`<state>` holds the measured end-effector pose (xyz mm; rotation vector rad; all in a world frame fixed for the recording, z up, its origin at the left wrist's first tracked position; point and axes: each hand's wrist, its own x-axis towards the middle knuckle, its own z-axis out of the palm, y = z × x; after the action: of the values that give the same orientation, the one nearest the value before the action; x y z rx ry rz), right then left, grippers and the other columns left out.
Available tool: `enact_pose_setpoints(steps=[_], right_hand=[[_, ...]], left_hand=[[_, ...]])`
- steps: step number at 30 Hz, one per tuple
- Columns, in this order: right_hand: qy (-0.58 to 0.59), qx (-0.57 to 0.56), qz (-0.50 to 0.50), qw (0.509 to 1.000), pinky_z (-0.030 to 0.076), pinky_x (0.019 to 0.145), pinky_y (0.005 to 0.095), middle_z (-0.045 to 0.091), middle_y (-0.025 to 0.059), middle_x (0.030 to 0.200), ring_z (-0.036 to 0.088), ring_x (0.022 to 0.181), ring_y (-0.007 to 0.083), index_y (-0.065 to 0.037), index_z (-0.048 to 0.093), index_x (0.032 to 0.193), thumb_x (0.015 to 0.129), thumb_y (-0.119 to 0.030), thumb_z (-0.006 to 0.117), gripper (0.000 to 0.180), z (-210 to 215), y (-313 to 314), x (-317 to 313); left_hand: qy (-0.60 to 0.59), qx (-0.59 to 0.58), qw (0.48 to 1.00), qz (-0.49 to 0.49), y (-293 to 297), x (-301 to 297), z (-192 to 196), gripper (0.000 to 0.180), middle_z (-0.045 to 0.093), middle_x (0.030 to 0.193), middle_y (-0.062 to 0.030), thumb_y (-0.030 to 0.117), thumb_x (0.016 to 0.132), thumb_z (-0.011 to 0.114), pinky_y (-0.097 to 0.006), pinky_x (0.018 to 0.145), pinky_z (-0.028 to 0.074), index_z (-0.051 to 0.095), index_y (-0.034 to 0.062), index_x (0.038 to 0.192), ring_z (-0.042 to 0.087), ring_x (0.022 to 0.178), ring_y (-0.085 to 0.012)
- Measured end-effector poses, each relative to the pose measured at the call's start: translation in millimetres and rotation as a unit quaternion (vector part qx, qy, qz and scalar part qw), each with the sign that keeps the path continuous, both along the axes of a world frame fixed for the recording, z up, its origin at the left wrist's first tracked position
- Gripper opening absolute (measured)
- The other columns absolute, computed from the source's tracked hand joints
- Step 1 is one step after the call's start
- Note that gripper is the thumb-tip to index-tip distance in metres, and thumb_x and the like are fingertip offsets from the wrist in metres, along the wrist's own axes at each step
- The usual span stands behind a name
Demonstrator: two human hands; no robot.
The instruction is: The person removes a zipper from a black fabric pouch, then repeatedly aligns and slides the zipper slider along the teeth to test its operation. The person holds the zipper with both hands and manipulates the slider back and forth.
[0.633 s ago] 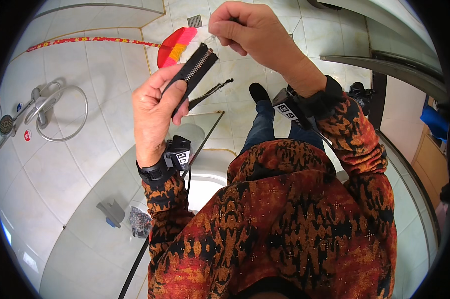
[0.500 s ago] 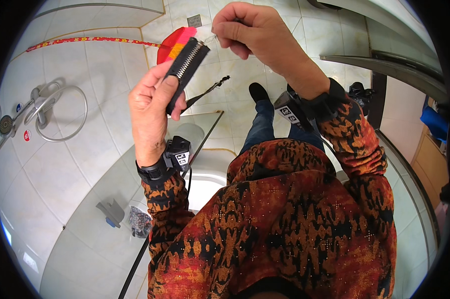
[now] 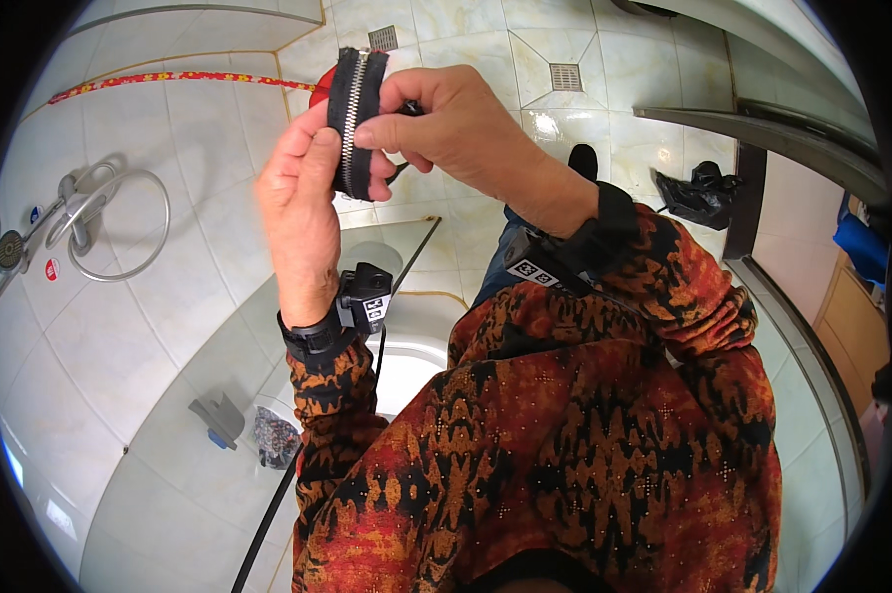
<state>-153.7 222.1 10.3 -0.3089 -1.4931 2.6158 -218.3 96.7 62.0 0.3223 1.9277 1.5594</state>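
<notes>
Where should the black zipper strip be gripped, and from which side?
Grip the zipper by its black cloth edges, not the metal teeth down its middle. It stands nearly upright, so come from both sides: the left hand backs its lower half, and the right hand pinches from the right.

On your left wrist you wear a small black box (image 3: 366,296) with a white square label of black marks; a like black-and-white tag (image 3: 531,269) sits at your right cuff. Two round stickers, blue (image 3: 35,213) and red (image 3: 52,269), mark the tiled wall beside the shower fitting.
</notes>
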Motion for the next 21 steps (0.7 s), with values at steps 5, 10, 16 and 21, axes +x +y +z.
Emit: enact_pose_setpoints(steps=[5, 10, 16, 21], right_hand=[[-0.042, 0.067, -0.033, 0.996, 0.037, 0.043, 0.0208, 0.056, 0.0035, 0.056, 0.048, 0.047, 0.0073, 0.0, 0.057, 0.067, 0.074, -0.012, 0.058, 0.014, -3, 3, -6], [-0.07, 0.079, -0.101, 0.989, 0.038, 0.046, 0.0234, 0.054, 0.003, 0.056, 0.048, 0.05, 0.0087, 0.001, 0.058, 0.07, 0.075, -0.013, 0.056, 0.015, -6, 6, -4], [0.028, 0.171, -0.141, 0.975, 0.036, 0.044, 0.0179, 0.054, -0.0001, 0.06, 0.048, 0.049, 0.0047, -0.001, 0.059, 0.077, 0.078, -0.01, 0.06, 0.009, -3, -1, -2], [0.021, 0.071, -0.099, 0.992, 0.046, 0.044, 0.0227, 0.056, 0.0069, 0.055, 0.059, 0.049, 0.0102, 0.003, 0.056, 0.072, 0.075, -0.01, 0.057, 0.014, -4, -8, 0]], left_hand=[[-0.009, -0.011, 1.0, -0.014, 1, 3, -1, 0.027, 0.06, 0.075, -0.0114, 0.015, 0.089, 0.043, -0.025, 0.056, 0.047, 0.05, -0.0036, 0.107, 0.057, 0.06, -0.0158], [-0.009, 0.007, 1.0, -0.01, -2, 1, -1, 0.023, 0.062, 0.078, -0.0126, 0.014, 0.089, 0.044, -0.025, 0.059, 0.049, 0.051, -0.0029, 0.103, 0.06, 0.062, -0.0166], [-0.015, 0.014, 1.0, 0.007, -2, -1, -4, 0.018, 0.063, 0.078, -0.0132, 0.012, 0.089, 0.044, -0.026, 0.061, 0.05, 0.051, -0.0032, 0.097, 0.062, 0.063, -0.0178], [-0.008, 0.019, 1.0, -0.002, 0, 0, -5, 0.016, 0.063, 0.077, -0.0134, 0.007, 0.089, 0.045, -0.026, 0.062, 0.05, 0.051, -0.005, 0.098, 0.062, 0.064, -0.0177]])
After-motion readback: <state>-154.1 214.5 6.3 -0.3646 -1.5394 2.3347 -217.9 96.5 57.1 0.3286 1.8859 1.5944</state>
